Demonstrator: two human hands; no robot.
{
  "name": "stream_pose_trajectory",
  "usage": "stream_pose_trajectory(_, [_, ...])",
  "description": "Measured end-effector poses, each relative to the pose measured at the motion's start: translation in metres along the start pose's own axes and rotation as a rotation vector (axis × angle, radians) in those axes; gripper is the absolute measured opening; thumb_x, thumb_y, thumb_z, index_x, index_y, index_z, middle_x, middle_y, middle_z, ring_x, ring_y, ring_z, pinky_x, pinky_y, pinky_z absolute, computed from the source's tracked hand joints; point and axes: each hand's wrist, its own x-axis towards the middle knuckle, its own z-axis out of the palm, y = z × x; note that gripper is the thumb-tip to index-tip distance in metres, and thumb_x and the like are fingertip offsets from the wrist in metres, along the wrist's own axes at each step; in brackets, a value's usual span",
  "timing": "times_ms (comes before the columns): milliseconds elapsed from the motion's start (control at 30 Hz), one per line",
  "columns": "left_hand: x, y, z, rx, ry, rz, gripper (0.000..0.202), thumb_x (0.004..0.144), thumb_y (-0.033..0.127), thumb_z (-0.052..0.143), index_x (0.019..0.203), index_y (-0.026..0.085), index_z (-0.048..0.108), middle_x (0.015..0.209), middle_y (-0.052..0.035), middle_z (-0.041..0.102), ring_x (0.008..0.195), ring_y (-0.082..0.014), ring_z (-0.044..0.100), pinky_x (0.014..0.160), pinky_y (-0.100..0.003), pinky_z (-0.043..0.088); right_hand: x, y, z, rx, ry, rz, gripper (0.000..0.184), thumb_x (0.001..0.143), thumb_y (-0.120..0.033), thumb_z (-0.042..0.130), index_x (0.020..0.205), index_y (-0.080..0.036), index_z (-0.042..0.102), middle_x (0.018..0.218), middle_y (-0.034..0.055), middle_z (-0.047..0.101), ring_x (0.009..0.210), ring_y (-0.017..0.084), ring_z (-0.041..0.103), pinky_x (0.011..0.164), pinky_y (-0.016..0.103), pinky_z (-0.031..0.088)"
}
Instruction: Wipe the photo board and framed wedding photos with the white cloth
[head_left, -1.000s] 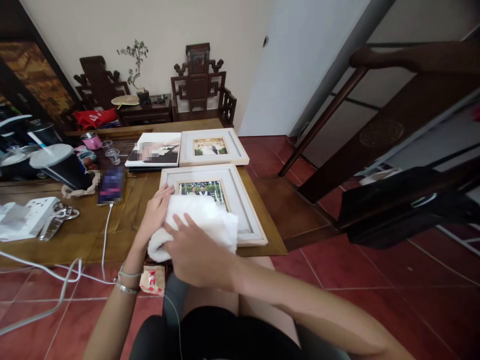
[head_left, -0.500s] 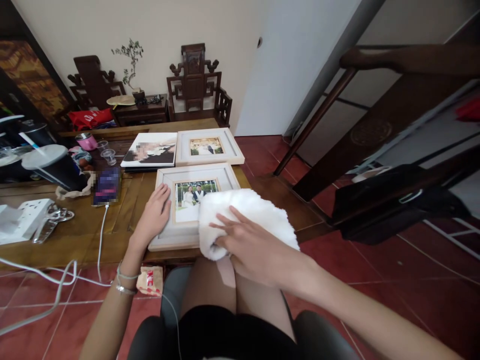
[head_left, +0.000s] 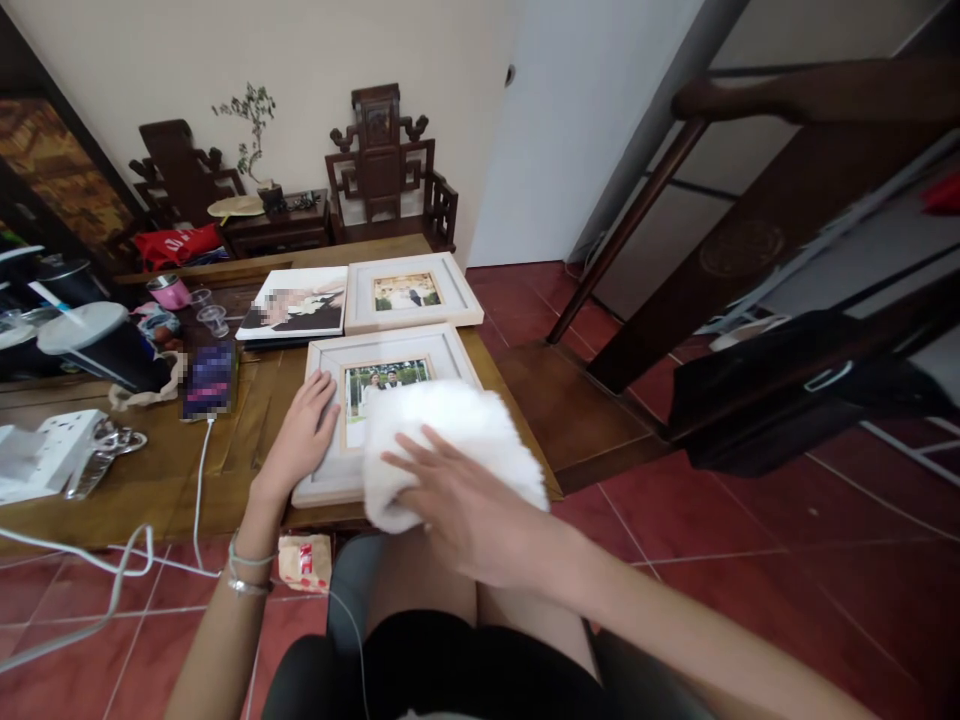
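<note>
A pale wooden photo frame [head_left: 324,465] lies flat at the table's near edge, a photo of two people in its middle. My left hand [head_left: 300,430] grips its left side, fingers bent over the rim. Over the lower right of the frame, my right hand [head_left: 465,500] presses a fluffy white cloth [head_left: 480,420], the fingers spread on top and the thumb tucked at its fold. The cloth hides part of the photo and the frame's near right corner.
Behind lie a second photo frame [head_left: 472,300] and a photo panel [head_left: 300,300]. On the left stand a phone [head_left: 208,380] with a cable, a lidded cup [head_left: 105,345], a pink cup [head_left: 169,291] and a power strip [head_left: 71,440]. A dark wooden chair [head_left: 652,230] is at the right.
My right hand has slid the white cloth leftward across the frame, covering more of the photo. My left hand stays at the frame's left side. The view has shifted slightly.
</note>
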Motion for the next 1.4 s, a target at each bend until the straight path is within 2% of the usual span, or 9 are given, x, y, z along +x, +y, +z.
stream_pose_trajectory(133, [0.0,0.002,0.0,0.005,-0.02,0.012,0.05,0.097,0.038,0.037,0.136,0.011,0.053,0.149,-0.0158,0.046,0.145,-0.0274,0.031,0.12,-0.052,0.025,-0.049,0.019,-0.029,-0.103,0.037,0.197,0.043,0.063,-0.001,0.048,0.091,-0.022,0.073,0.14,0.0076,0.057,0.142,0.026,0.034,0.122,0.054,0.016])
stream_pose_trajectory(267, [-0.001,0.001,0.003,-0.026,-0.012,0.029,0.048,0.098,0.037,0.037,0.134,0.012,0.055,0.149,-0.0145,0.047,0.146,-0.0266,0.029,0.12,-0.051,0.025,-0.043,0.038,-0.051,-0.202,0.066,0.276,0.042,0.067,0.001,0.044,0.086,-0.021,0.074,0.142,0.0069,0.055,0.141,0.027,0.037,0.119,0.055,0.026])
stream_pose_trajectory(433, [-0.002,-0.001,0.005,-0.09,0.007,0.028,0.048,0.098,0.036,0.039,0.138,0.011,0.052,0.151,-0.0152,0.043,0.147,-0.0253,0.028,0.12,-0.049,0.025,0.028,0.067,-0.06,-0.272,0.159,0.251,0.053,0.073,-0.002,0.046,0.115,-0.022,0.071,0.148,0.0034,0.049,0.146,0.034,0.024,0.116,0.068,0.02])
stream_pose_trajectory(600, [-0.002,0.0,0.004,-0.054,-0.007,0.02,0.052,0.098,0.038,0.038,0.135,0.005,0.054,0.148,-0.0194,0.046,0.146,-0.0271,0.03,0.119,-0.048,0.027,0.121,0.059,-0.063,-0.362,0.164,0.036,0.046,0.083,-0.006,0.046,0.119,-0.023,0.069,0.155,-0.0001,0.038,0.149,0.033,0.015,0.118,0.066,0.013])
stream_pose_trajectory(733, [-0.001,0.0,0.003,-0.022,-0.014,0.003,0.05,0.097,0.039,0.04,0.13,0.007,0.059,0.143,-0.019,0.052,0.144,-0.0299,0.034,0.118,-0.049,0.029,0.183,0.053,-0.043,-0.439,0.078,-0.098,0.043,0.087,-0.006,0.043,0.12,-0.016,0.068,0.155,0.0041,0.039,0.148,0.031,0.017,0.12,0.055,0.014])
stream_pose_trajectory(833, [0.0,0.0,0.003,-0.023,-0.009,-0.008,0.047,0.097,0.038,0.043,0.129,0.009,0.061,0.142,-0.0173,0.054,0.142,-0.0306,0.038,0.117,-0.05,0.031,0.204,0.063,-0.022,-0.463,0.049,-0.106,0.04,0.087,-0.007,0.044,0.118,-0.013,0.069,0.152,0.006,0.044,0.148,0.032,0.018,0.119,0.054,0.017])
stream_pose_trajectory(967, [0.001,0.001,0.002,-0.038,-0.001,-0.001,0.042,0.096,0.034,0.045,0.126,0.01,0.063,0.139,-0.016,0.057,0.14,-0.0299,0.041,0.116,-0.048,0.034,0.198,0.083,-0.006,-0.496,0.065,-0.097,0.044,0.085,-0.005,0.047,0.121,-0.017,0.069,0.153,0.0031,0.042,0.147,0.035,0.019,0.117,0.057,0.019])
stream_pose_trajectory(1167, [0.0,0.001,0.002,-0.066,-0.002,0.034,0.041,0.097,0.034,0.044,0.126,0.012,0.062,0.142,-0.0153,0.055,0.143,-0.0286,0.036,0.116,-0.047,0.034,0.173,0.11,0.0,-0.524,0.104,-0.034,0.043,0.08,-0.006,0.053,0.115,-0.022,0.072,0.153,0.0005,0.042,0.147,0.033,0.02,0.118,0.057,0.016])
stream_pose_trajectory(1400, [-0.001,0.003,0.001,-0.067,0.0,0.033,0.04,0.096,0.025,0.039,0.126,0.01,0.062,0.141,-0.0151,0.056,0.142,-0.0266,0.037,0.118,-0.047,0.031,0.104,0.161,-0.028,-0.5,0.039,0.172,0.047,0.073,-0.001,0.053,0.109,-0.022,0.074,0.143,0.003,0.055,0.146,0.031,0.026,0.117,0.059,0.015])
